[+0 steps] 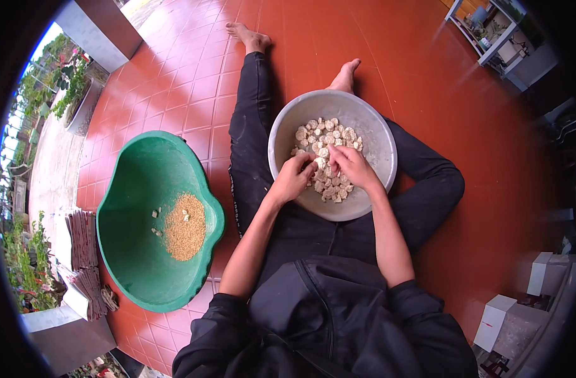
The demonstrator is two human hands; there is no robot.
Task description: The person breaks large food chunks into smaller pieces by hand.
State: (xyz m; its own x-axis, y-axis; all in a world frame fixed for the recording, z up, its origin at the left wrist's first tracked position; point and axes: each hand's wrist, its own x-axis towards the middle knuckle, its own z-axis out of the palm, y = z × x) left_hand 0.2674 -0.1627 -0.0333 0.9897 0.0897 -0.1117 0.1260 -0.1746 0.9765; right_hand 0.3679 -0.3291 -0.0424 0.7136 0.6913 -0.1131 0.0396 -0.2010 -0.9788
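At the far left, plants (70,75) are growing beyond the tiled floor (193,82), and a folded stack (83,239), paper or bags, is standing close beside the tub. The green tub (143,170) is lying on the floor just beside the left leg (253,113), probably so that its contents are staying within easy reach of that side. Inside, grain (186,230) is sitting in a heap toward the near right, with a few pale bits (155,213) lying on and beside it.

In the middle, the grey bowl (373,123) is sitting between the legs; the spread left leg and the bent right leg (436,164) are likely steadying it and bringing it under both hands. Pale pieces (329,189), many of them round and flat, are covering much of its bottom.

The left hand (294,176) is hovering over the pieces with fingers curling inward, and the right hand (354,167) is facing it, just beside. A pale piece is showing between the fingertips; I cannot tell whether either hand is gripping it. The other pieces are lying below and around both hands, beyond them and nearer the body.

At the far right, a shelf (499,44) and boxes (494,321) are standing well apart.
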